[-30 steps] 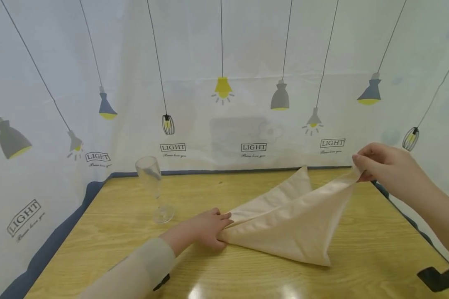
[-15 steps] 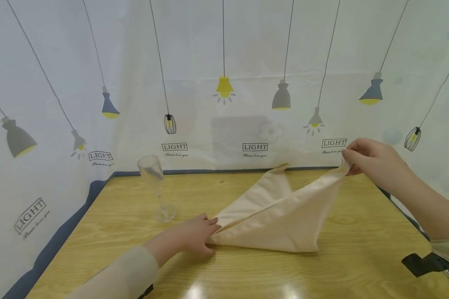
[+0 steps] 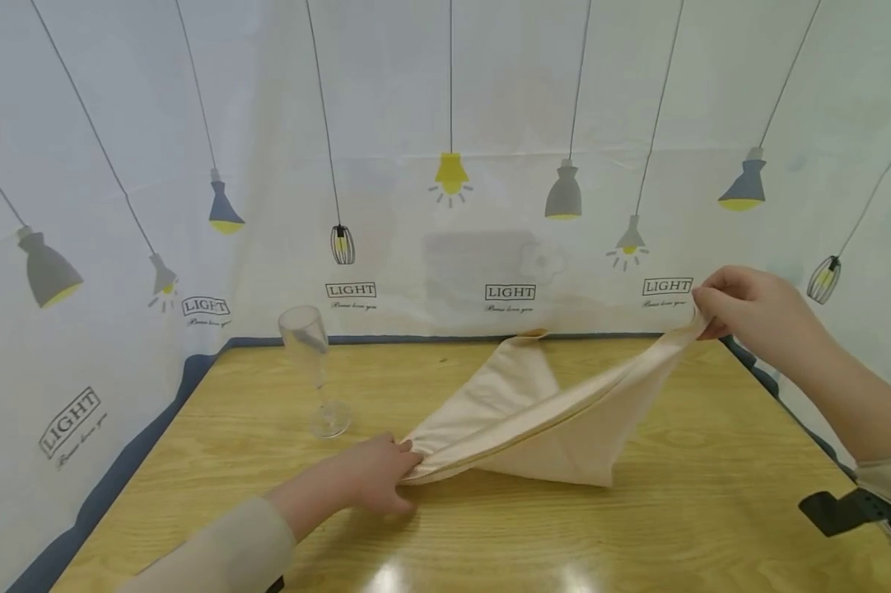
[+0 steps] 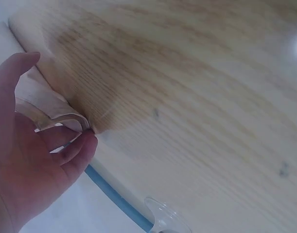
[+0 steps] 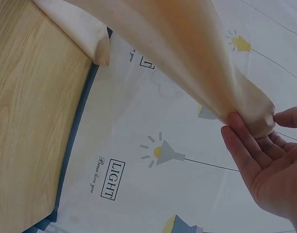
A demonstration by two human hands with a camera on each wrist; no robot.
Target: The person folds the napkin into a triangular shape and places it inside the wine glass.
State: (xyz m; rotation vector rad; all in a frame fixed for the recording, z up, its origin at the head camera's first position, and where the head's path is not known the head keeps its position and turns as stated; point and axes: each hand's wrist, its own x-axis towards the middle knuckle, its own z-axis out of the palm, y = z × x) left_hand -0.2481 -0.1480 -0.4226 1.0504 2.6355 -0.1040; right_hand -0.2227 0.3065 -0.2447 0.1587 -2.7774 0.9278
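A pale peach satin cloth napkin (image 3: 505, 412) stretches between both hands in the head view, its near right part draping to the table. Fingers of my left hand (image 3: 375, 473) press on its left end low at the table, with the thumb spread away. The left wrist view shows the left hand (image 4: 36, 160) with its fingertips at the napkin's end (image 4: 70, 119). My right hand (image 3: 757, 309) pinches a raised corner between thumb and fingers, well above the table. From the right wrist view, folded satin cloth (image 5: 187, 53) runs down into the right hand (image 5: 270, 155).
A clear stemmed glass (image 3: 323, 371) stands upright behind and left of the left hand. The wooden table (image 3: 564, 543) ends at a white curtain (image 3: 386, 148) printed with lamps. Black straps (image 3: 846, 511) show at the right wrist.
My left hand has moved left and nearer, drawing the napkin's end along. The far corner has slid left along the back edge. The right hand keeps its raised corner.
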